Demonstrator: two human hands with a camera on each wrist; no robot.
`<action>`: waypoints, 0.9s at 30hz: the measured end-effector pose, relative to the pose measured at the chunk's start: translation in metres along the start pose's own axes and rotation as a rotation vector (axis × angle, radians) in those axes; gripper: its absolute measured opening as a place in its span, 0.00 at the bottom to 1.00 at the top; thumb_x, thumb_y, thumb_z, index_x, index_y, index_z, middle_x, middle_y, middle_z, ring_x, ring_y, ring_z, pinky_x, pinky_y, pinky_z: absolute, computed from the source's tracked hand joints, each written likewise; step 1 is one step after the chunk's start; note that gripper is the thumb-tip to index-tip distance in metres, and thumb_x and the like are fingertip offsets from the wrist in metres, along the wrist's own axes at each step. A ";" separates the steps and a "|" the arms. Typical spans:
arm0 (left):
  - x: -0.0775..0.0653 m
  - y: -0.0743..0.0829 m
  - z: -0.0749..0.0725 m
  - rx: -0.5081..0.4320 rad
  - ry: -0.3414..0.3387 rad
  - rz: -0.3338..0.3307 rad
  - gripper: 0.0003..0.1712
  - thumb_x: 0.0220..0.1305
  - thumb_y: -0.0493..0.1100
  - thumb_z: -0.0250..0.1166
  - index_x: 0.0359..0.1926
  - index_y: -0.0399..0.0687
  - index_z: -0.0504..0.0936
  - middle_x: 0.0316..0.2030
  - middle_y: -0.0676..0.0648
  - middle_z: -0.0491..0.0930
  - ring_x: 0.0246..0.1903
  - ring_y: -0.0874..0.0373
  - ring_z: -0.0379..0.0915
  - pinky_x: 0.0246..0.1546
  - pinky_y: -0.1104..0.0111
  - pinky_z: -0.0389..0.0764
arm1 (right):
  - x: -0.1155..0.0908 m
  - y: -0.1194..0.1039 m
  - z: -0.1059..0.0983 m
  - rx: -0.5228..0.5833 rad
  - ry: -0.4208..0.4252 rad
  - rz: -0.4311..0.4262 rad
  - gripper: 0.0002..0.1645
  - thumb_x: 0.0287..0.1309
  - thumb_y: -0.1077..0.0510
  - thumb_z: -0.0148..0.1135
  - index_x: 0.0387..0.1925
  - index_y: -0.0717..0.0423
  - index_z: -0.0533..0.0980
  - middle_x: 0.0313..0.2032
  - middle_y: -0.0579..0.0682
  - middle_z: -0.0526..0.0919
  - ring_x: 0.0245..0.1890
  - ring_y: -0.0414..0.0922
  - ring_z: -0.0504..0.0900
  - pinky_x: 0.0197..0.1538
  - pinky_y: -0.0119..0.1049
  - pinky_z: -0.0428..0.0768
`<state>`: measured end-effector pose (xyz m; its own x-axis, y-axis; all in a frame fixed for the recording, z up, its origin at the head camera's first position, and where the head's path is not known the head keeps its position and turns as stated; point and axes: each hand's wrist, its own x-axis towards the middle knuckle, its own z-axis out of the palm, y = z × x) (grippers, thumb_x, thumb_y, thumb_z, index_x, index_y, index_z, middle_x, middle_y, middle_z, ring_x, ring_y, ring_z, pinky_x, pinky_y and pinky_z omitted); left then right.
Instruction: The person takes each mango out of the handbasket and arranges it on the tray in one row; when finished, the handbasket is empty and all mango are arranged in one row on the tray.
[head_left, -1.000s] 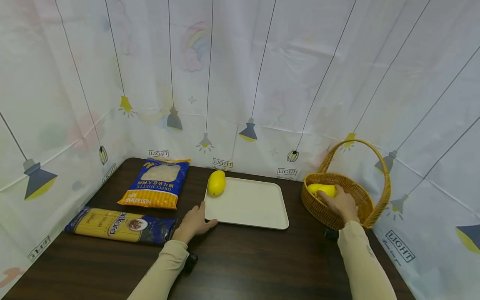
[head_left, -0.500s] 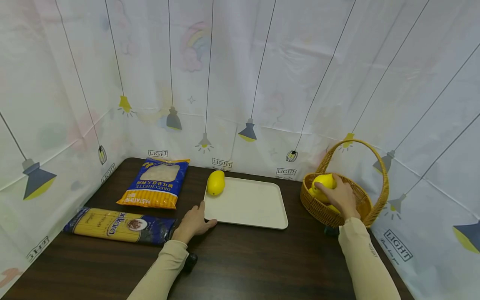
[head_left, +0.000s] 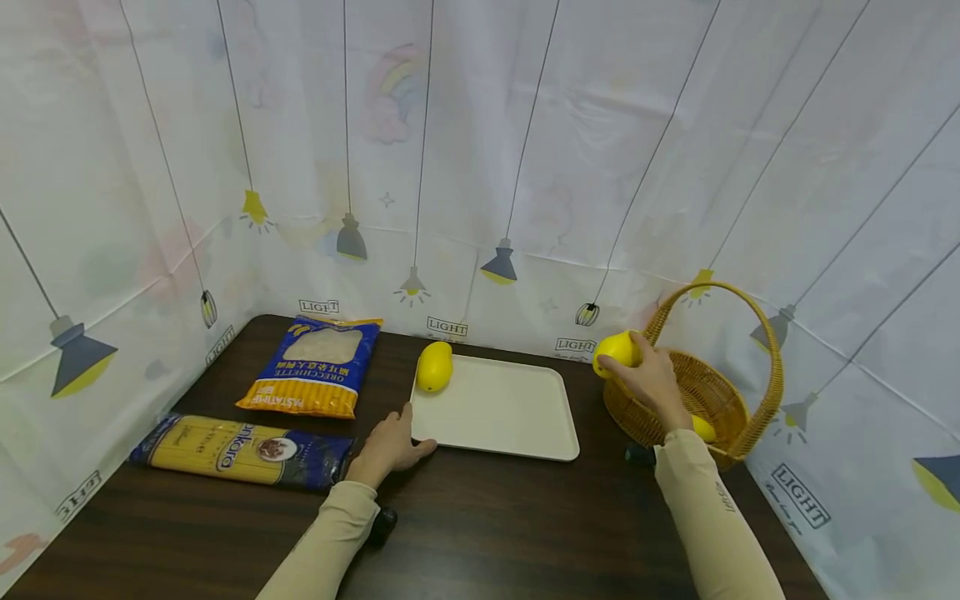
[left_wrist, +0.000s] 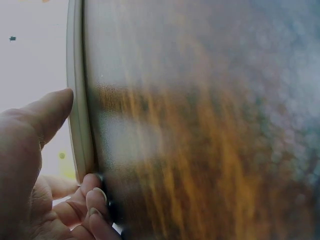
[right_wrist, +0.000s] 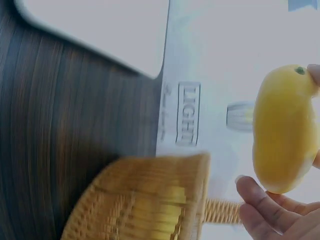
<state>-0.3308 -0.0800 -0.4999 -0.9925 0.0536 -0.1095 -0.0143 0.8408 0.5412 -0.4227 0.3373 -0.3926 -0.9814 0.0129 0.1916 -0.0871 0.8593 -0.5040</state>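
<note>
My right hand (head_left: 651, 377) holds a yellow mango (head_left: 618, 353) above the left rim of the wicker basket (head_left: 628, 415). In the right wrist view the mango (right_wrist: 284, 130) shows its small stem mark, with fingertips at both its ends. More yellow fruit (head_left: 703, 428) lies inside the basket, partly hidden by the right arm. My left hand (head_left: 390, 446) rests at the front left corner of the white tray (head_left: 498, 408); in the left wrist view the thumb lies against the tray's rim (left_wrist: 80, 125). Another mango (head_left: 434, 367) lies on the tray's back left corner.
A blue and orange pasta bag (head_left: 318, 367) lies at the back left. In front of it is a long spaghetti pack (head_left: 240, 452), close to the left hand. The basket's tall handle (head_left: 772, 367) arches up at right. Printed curtains (head_left: 480, 167) border the dark table (head_left: 510, 525).
My right hand has lifted the mango from inside the basket and moved it left over the rim. The left hand and the tray have stayed in place.
</note>
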 end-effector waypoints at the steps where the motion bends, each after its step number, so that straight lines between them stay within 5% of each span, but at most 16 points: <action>1: 0.000 0.000 0.000 0.004 -0.002 0.002 0.51 0.67 0.60 0.63 0.78 0.35 0.53 0.70 0.27 0.64 0.67 0.33 0.67 0.67 0.43 0.71 | 0.001 -0.004 0.003 -0.003 0.000 -0.008 0.60 0.58 0.22 0.54 0.80 0.48 0.48 0.65 0.74 0.61 0.57 0.64 0.67 0.50 0.56 0.76; 12: 0.003 -0.003 0.002 0.018 0.011 0.002 0.52 0.66 0.62 0.64 0.77 0.35 0.54 0.69 0.28 0.65 0.65 0.33 0.69 0.65 0.43 0.72 | 0.012 -0.043 0.053 0.039 -0.114 -0.055 0.57 0.59 0.31 0.62 0.80 0.47 0.49 0.71 0.73 0.54 0.66 0.69 0.63 0.62 0.63 0.74; 20: 0.006 -0.004 0.004 0.017 0.016 0.000 0.52 0.66 0.62 0.64 0.78 0.37 0.54 0.69 0.29 0.66 0.65 0.34 0.69 0.64 0.43 0.73 | 0.018 -0.072 0.096 0.029 -0.176 -0.142 0.54 0.58 0.34 0.65 0.79 0.47 0.54 0.68 0.69 0.61 0.60 0.62 0.71 0.55 0.52 0.79; 27: 0.008 -0.003 0.006 0.020 0.007 -0.014 0.53 0.66 0.63 0.64 0.78 0.38 0.53 0.70 0.30 0.65 0.66 0.34 0.69 0.65 0.43 0.73 | 0.022 -0.097 0.132 -0.026 -0.271 -0.161 0.52 0.56 0.36 0.67 0.78 0.45 0.58 0.69 0.67 0.64 0.60 0.59 0.71 0.61 0.55 0.75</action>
<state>-0.3378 -0.0794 -0.5072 -0.9930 0.0382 -0.1113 -0.0258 0.8523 0.5224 -0.4585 0.1871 -0.4509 -0.9655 -0.2581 0.0342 -0.2442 0.8519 -0.4633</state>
